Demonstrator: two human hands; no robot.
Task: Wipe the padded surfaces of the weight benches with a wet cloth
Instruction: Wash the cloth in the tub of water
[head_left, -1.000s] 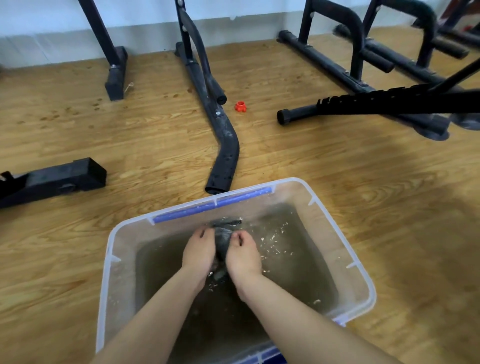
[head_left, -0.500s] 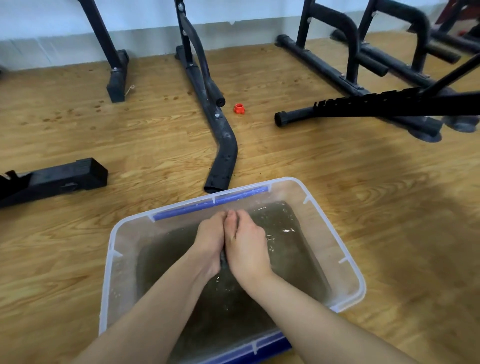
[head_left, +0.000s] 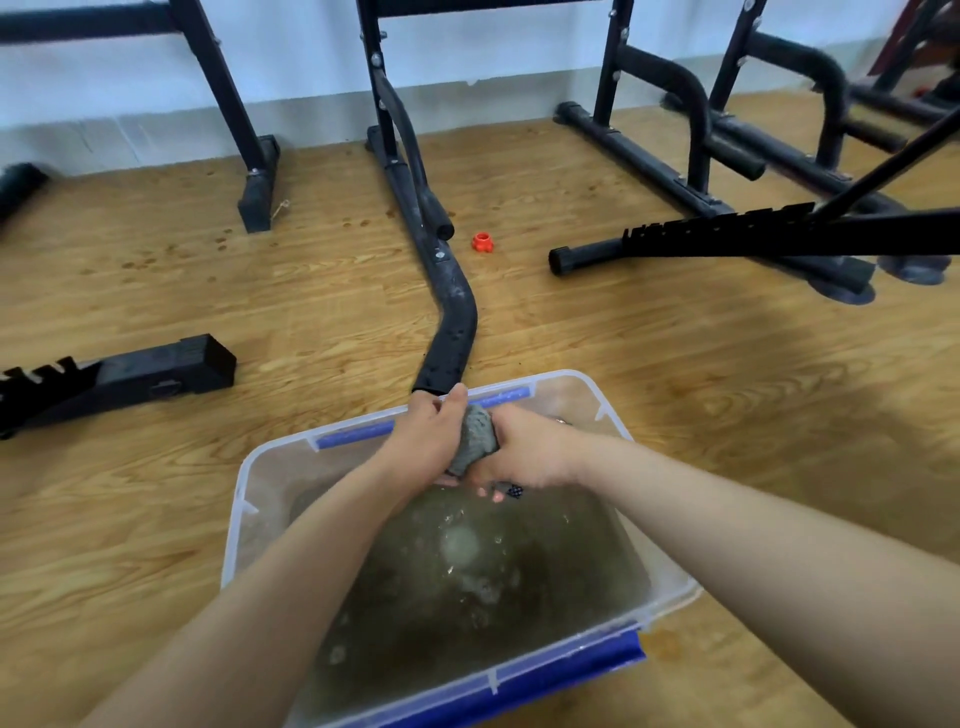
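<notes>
Cloth: the grey, wadded wet cloth (head_left: 475, 439) sits bunched between my two hands, lifted clear of the water at the far end of the tub, just inside its far rim.
Left grip: my left hand (head_left: 428, 441) is curled round the cloth's left side, thumb laid over the top.
Right grip: my right hand (head_left: 527, 452) is wrapped round the right side with fingers tucked under. A dark patterned scrap pokes out below it, and I cannot tell what it is.
Handling: I judge it soft, limp and heavy with water, sure to drip. I would hold the bulk of the wad, not a corner, and squeeze over the tub.
Tub: the clear plastic tub with blue clip handles (head_left: 235, 525) holds murky brown water (head_left: 467, 582), which is rippled under the hands.
Edges: the tub's far rim lies right beneath my hands. The end of a black bent steel tube (head_left: 457, 317) stops just beside that rim, behind my left hand.
Open room: the wooden plank floor (head_left: 156, 519) lies bare on both sides of the tub. A black notched metal bar (head_left: 727, 236) juts in on the right, a black square-section bar (head_left: 156, 371) lies to the left, both well apart. A small orange plastic knob (head_left: 482, 242) rests near the tube.
Pads: no padded surface shows, only frames.
</notes>
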